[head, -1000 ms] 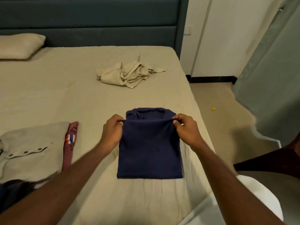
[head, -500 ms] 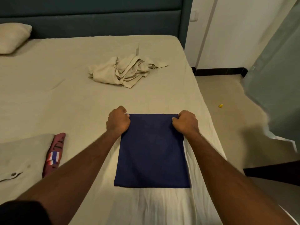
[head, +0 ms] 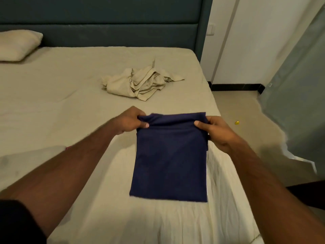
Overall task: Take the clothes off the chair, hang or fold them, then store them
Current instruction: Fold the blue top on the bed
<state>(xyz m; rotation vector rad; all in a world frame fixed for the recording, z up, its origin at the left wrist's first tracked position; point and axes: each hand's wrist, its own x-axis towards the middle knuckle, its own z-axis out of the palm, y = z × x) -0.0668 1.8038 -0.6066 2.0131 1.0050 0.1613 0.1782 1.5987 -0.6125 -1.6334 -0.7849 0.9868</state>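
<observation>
I am watching the navy garment (head: 171, 159) lying folded on the bed (head: 70, 95), long axis running away from me. My left hand (head: 129, 120) and right hand (head: 215, 132) are each pinching a far corner, thumbs on top, fingers curled underneath, equally near, lifting that edge toward me.

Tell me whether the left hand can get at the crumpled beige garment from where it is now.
Probably yes. Open bed sheet lies between the left hand and the crumpled beige garment, but its grip is on the navy garment, which it must release first.
</observation>
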